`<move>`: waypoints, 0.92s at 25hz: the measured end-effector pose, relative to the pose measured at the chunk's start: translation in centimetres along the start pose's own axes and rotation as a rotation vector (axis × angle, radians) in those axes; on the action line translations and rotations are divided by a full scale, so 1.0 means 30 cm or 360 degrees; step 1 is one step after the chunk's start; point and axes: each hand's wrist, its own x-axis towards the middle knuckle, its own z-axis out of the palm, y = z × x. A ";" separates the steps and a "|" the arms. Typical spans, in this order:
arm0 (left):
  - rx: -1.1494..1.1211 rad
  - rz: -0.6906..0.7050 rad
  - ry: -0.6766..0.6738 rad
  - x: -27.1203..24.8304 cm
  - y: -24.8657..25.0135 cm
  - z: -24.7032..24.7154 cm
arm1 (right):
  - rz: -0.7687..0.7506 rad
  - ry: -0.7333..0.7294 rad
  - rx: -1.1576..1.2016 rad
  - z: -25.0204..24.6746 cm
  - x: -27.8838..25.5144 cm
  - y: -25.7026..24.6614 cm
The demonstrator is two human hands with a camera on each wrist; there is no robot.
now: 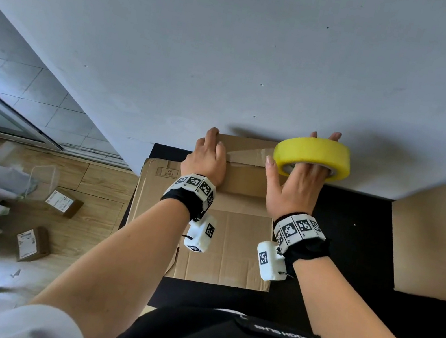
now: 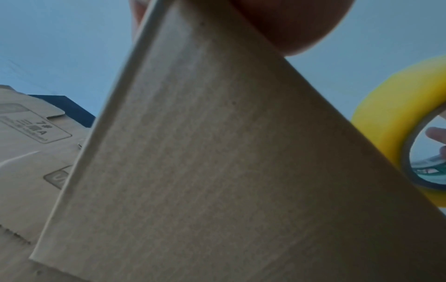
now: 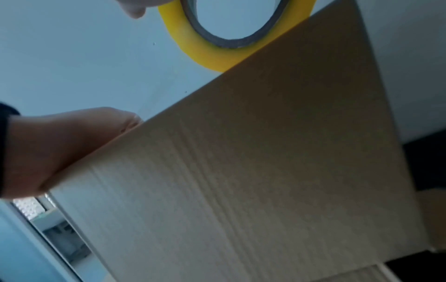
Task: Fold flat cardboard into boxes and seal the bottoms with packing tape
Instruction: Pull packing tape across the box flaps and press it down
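A folded cardboard box stands on a stack of flat cardboard against the wall. My left hand grips its left top end, fingers curled over the far edge and thumb on the near face. My right hand holds a yellow tape roll above the box's right end, fingers through the core. A clear strip of tape runs from the roll along the top seam toward my left hand. Both wrist views are filled by the box, with the tape roll beyond it.
The black table abuts a grey wall. Another cardboard box stands at the right edge. On the wooden floor to the left lie small labelled parcels and a clear plastic tub.
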 end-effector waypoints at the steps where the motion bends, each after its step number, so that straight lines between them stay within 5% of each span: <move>1: 0.0015 0.0000 0.0007 0.002 0.001 0.001 | -0.0007 0.0023 -0.0041 -0.003 -0.003 0.012; 10: 0.0194 0.0010 0.0012 -0.001 0.004 0.014 | 0.0513 0.0147 -0.0239 -0.058 0.054 0.178; 23: 0.0275 0.0001 0.0003 -0.003 0.009 0.012 | 0.0479 0.0078 -0.0300 -0.069 0.080 0.224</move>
